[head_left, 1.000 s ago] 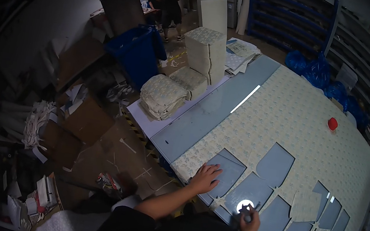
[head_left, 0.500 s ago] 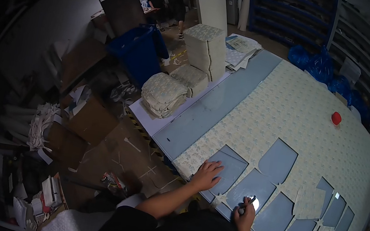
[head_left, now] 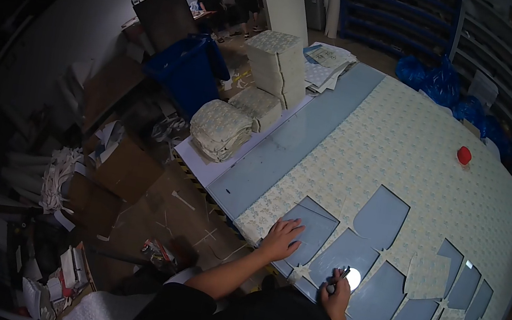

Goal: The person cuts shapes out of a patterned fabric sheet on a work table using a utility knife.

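Observation:
My left hand point(head_left: 282, 239) lies flat with its fingers spread, at the edge of a cut-out in the floral sheet point(head_left: 350, 149) near the table's left edge. My right hand point(head_left: 336, 292) is closed round a small dark tool point(head_left: 336, 281), low over the blue-grey table surface point(head_left: 351, 254) inside another cut-out. A bright round spot shows beside the tool. Several more cut-outs lie to the right, with thin strips of sheet between them. Loose floral pieces point(head_left: 428, 277) rest over some of them.
Stacks of floral pieces point(head_left: 276, 66) and a white roll point(head_left: 286, 12) stand at the table's far left. A red object point(head_left: 464, 155) sits on the sheet. Beyond are a blue bin point(head_left: 185, 73), blue bags point(head_left: 441, 83), shelves and people. Cardboard boxes point(head_left: 127, 167) stand on the floor.
The right hand and tool have shifted slightly; the left hand stays on the sheet. The whole view has moved a little. In the background, the people have changed position.

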Demonstrator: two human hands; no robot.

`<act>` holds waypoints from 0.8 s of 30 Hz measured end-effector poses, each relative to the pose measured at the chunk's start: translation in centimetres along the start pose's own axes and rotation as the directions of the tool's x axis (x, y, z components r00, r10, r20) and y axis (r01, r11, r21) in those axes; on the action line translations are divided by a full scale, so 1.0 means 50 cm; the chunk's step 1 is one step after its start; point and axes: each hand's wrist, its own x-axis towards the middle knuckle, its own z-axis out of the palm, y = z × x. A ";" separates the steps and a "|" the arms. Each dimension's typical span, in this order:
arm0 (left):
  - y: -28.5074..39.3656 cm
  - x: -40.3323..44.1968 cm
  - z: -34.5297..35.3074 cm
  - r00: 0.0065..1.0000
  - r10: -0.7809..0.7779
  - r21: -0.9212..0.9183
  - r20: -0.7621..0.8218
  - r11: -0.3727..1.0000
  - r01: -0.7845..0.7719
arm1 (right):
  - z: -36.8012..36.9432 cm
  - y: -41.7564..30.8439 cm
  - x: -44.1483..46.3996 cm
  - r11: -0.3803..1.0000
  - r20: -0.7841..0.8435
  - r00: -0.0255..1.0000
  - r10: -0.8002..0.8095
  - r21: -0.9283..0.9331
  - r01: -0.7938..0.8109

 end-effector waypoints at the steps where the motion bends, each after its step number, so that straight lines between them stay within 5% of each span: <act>1: 0.000 0.000 -0.001 1.000 0.002 0.001 -0.003 1.000 -0.002 | -0.002 -0.007 0.002 0.999 -0.005 1.000 0.029 0.022 -0.029; 24: 0.002 0.001 0.007 1.000 0.003 0.017 -0.019 1.000 -0.003 | -0.014 -0.002 0.013 0.995 0.011 1.000 0.000 0.103 -0.001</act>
